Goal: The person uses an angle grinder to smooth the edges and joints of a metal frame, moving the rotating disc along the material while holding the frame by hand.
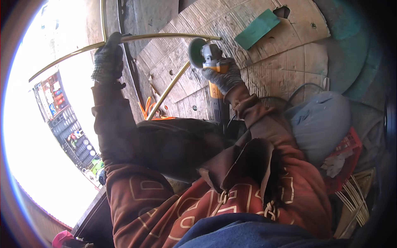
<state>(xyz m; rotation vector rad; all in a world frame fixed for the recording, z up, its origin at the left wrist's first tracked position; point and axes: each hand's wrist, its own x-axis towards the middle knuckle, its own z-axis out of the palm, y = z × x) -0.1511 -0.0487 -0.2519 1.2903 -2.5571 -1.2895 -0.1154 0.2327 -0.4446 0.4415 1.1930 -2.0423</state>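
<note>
My left hand [108,62], in a grey knit glove, is closed around a thin gold-coloured metal frame [161,36] where two of its bars meet. My gloved right hand [230,78] grips an angle grinder [216,91] with an orange and dark body. Its round green disc [195,53] is upright just below the frame's long bar, near that bar's right end. Whether the disc touches the metal I cannot tell. Another gold bar [169,90] slants from beside the disc down toward my lap.
Worn cardboard [194,20] covers the work surface, with a green rectangular piece [257,29] on it. An orange cord [147,108] lies near my knee. At right are a grey cloth-covered form [320,122], a red crate [345,159] and several thin rods [356,198].
</note>
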